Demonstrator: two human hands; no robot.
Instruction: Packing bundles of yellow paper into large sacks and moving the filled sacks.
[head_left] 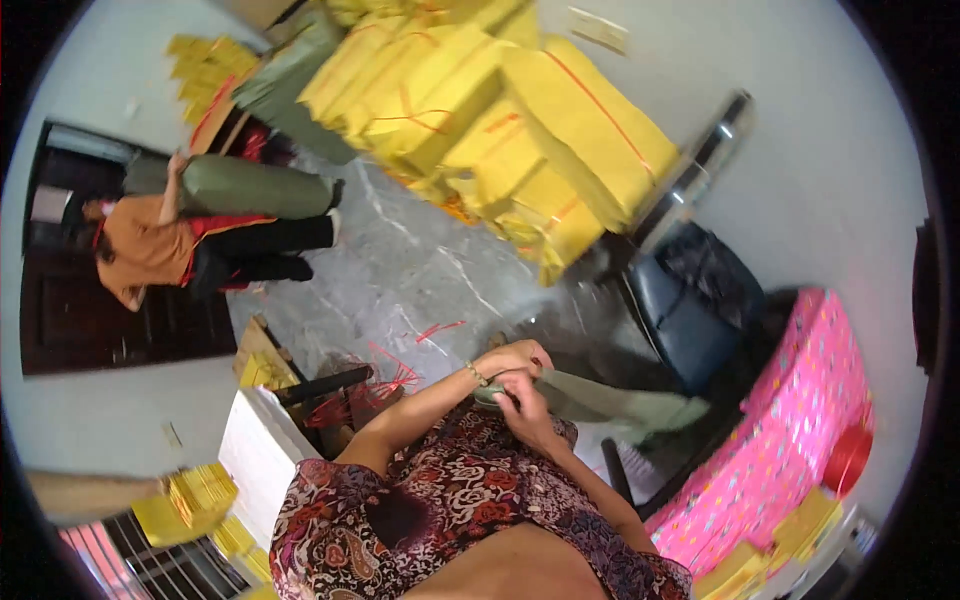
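Note:
In front of my body, a limp green woven sack (630,402) hangs from my hands and trails to the right. My left hand (516,357), with a beaded bracelet at its wrist, is closed at the upper end of the sack. Just below it, my right hand (524,402) is closed on the gathered edge, close against the left. My hands partly hide the folds between them, so the exact grip of each finger is unclear.
Tied yellow bundles (470,120) are piled at the far wall. A dark chair (690,310) and a pink-covered table (800,400) stand right. Leftward, a person (150,235) holds a full green sack (255,187). Red strips (385,375) litter the floor near a white box (255,450).

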